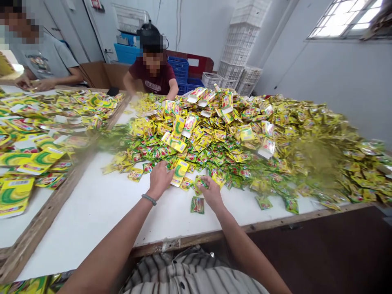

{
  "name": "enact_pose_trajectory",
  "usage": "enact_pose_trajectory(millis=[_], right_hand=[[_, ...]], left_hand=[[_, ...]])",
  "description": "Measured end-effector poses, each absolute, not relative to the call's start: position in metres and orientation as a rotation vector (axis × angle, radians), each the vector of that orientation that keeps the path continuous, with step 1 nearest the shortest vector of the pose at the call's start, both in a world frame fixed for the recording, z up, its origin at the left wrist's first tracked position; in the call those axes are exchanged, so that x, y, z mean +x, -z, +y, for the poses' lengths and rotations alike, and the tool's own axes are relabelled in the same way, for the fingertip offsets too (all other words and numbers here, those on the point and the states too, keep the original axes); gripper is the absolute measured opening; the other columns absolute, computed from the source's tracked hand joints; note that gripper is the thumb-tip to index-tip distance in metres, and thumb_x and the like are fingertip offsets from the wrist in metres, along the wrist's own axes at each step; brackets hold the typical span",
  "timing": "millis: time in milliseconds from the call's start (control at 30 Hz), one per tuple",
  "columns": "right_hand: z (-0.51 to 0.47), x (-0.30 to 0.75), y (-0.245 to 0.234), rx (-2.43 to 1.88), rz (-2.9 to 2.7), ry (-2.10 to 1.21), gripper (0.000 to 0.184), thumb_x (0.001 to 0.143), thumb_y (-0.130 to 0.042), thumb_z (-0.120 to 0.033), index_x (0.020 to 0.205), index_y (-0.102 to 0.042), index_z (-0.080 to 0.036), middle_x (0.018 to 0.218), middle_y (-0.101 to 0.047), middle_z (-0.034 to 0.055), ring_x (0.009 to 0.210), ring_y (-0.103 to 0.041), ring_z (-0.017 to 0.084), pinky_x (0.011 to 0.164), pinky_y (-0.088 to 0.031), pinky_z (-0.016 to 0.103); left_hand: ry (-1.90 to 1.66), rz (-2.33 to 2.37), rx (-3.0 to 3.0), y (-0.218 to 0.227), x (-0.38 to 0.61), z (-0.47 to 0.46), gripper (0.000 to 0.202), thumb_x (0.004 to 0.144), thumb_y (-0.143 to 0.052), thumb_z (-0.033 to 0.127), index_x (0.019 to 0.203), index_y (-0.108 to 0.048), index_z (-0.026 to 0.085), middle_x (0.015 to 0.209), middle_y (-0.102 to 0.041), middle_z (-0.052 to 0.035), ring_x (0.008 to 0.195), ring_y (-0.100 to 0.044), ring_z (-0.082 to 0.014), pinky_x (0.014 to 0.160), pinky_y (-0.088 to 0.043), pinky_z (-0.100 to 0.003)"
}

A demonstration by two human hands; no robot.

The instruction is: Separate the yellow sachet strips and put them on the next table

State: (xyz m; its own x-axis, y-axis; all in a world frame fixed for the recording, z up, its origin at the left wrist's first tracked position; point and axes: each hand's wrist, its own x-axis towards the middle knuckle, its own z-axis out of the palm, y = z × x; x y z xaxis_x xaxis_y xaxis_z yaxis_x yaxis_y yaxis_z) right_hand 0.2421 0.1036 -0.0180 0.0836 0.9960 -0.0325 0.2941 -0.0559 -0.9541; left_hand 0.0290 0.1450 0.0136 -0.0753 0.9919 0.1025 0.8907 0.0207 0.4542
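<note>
Your left hand [159,179] on the pile [232,134] at 12 o'clock, grip unclear | your right hand [211,192] pinches a sachet [200,182]

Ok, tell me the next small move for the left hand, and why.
Probably slide the left hand back toward the near edge of the white table, dragging the larger flat yellow packet it touches. That packet lies loose at the rim of the heap of yellow-green foil sachets, and the right hand is busy pinching a small green-and-yellow foil sachet.
</note>
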Motion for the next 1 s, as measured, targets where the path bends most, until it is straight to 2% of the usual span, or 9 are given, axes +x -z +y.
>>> enact_pose_trajectory(millis=[100, 167, 233, 400, 600, 667, 800, 900, 1000], right_hand=[[0.112, 0.240, 0.016, -1.460, -1.282, -1.089, 0.038, 0.064, -0.070, -0.043, 0.090, -0.056, -0.019, 0.093, -0.066, 0.0079, 0.099, -0.061, 0.025, 0.084, -0.049, 0.038], [0.115, 0.241, 0.016, -1.460, -1.298, -1.057, 0.035, 0.063, -0.069, -0.043, 0.085, -0.054, -0.019, 0.088, -0.065, 0.0062, 0.093, -0.062, 0.024, 0.083, -0.049, 0.037], [0.115, 0.245, 0.016, -1.459, -1.321, -1.006, 0.031, 0.065, -0.067, -0.041, 0.082, -0.053, -0.020, 0.085, -0.063, 0.0046, 0.087, -0.061, 0.022, 0.081, -0.049, 0.037], [0.097, 0.270, 0.008, -1.415, -1.321, -1.038, 0.032, 0.065, -0.070, -0.040, 0.085, -0.056, -0.019, 0.090, -0.063, 0.0045, 0.090, -0.060, 0.021, 0.081, -0.049, 0.035], [0.064, 0.283, -0.008, -1.413, -1.249, -1.407, 0.035, 0.064, -0.074, -0.045, 0.076, -0.056, -0.017, 0.071, -0.062, 0.0015, 0.063, -0.056, 0.015, 0.060, -0.046, 0.028], [0.060, 0.282, -0.007, -1.419, -1.192, -1.411, 0.036, 0.062, -0.075, -0.046, 0.074, -0.056, -0.017, 0.068, -0.061, 0.0006, 0.061, -0.054, 0.014, 0.058, -0.044, 0.027], [0.070, 0.280, -0.002, -1.418, -1.221, -1.275, 0.036, 0.061, -0.075, -0.046, 0.071, -0.054, -0.018, 0.069, -0.061, 0.0002, 0.066, -0.056, 0.015, 0.061, -0.043, 0.027], [0.094, 0.277, -0.001, -1.424, -1.329, -1.194, 0.035, 0.059, -0.074, -0.046, 0.070, -0.056, -0.017, 0.068, -0.060, -0.0003, 0.066, -0.055, 0.015, 0.061, -0.041, 0.026], [0.124, 0.268, -0.002, -1.460, -1.376, -1.107, 0.037, 0.058, -0.074, -0.048, 0.067, -0.056, -0.018, 0.063, -0.057, -0.0017, 0.061, -0.052, 0.013, 0.057, -0.038, 0.025]], left_hand=[[-0.585, 1.834, 2.282, -0.025, 0.047, 0.157, 0.049, 0.083, -0.052, 0.019, 0.131, -0.050, 0.012, 0.128, -0.054, -0.0187, 0.115, -0.051, -0.0305, 0.096, -0.039, -0.039], [-0.363, 1.593, 2.453, -0.028, 0.055, 0.165, 0.055, 0.077, -0.049, 0.005, 0.130, -0.054, 0.018, 0.140, -0.046, -0.0159, 0.120, -0.048, -0.0301, 0.099, -0.038, -0.040], [-0.163, 1.428, 2.508, -0.027, 0.055, 0.171, 0.058, 0.073, -0.048, -0.001, 0.124, -0.060, 0.023, 0.146, -0.041, -0.0125, 0.121, -0.048, -0.0302, 0.099, -0.038, -0.042], [0.045, 1.336, 2.508, -0.022, 0.033, 0.169, 0.065, 0.072, -0.054, 0.001, 0.130, -0.056, 0.029, 0.148, -0.038, -0.0122, 0.127, -0.045, -0.0327, 0.103, -0.035, -0.043], [0.134, 1.415, 2.671, -0.022, 0.021, 0.165, 0.056, 0.072, -0.066, 0.027, 0.128, -0.058, 0.027, 0.152, -0.029, -0.0166, 0.133, -0.029, -0.0452, 0.098, -0.032, -0.060], [0.062, 1.344, 2.727, -0.019, 0.021, 0.163, 0.048, 0.077, -0.061, 0.029, 0.125, -0.059, 0.024, 0.149, -0.038, -0.0151, 0.134, -0.031, -0.0406, 0.100, -0.031, -0.056], [-0.162, 1.283, 2.645, -0.014, 0.015, 0.151, 0.033, 0.085, -0.047, 0.024, 0.114, -0.064, 0.019, 0.119, -0.064, -0.0140, 0.114, -0.055, -0.0271, 0.097, -0.039, -0.039], [-0.443, 1.523, 2.362, -0.012, 0.003, 0.133, 0.035, 0.085, -0.048, 0.029, 0.116, -0.061, 0.020, 0.098, -0.070, -0.0095, 0.092, -0.062, -0.0235, 0.083, -0.045, -0.032], [-0.705, 1.700, 1.905, -0.010, -0.009, 0.112, 0.042, 0.080, -0.056, 0.042, 0.118, -0.059, 0.023, 0.079, -0.070, -0.0021, 0.070, -0.061, -0.0199, 0.065, -0.044, -0.027]])
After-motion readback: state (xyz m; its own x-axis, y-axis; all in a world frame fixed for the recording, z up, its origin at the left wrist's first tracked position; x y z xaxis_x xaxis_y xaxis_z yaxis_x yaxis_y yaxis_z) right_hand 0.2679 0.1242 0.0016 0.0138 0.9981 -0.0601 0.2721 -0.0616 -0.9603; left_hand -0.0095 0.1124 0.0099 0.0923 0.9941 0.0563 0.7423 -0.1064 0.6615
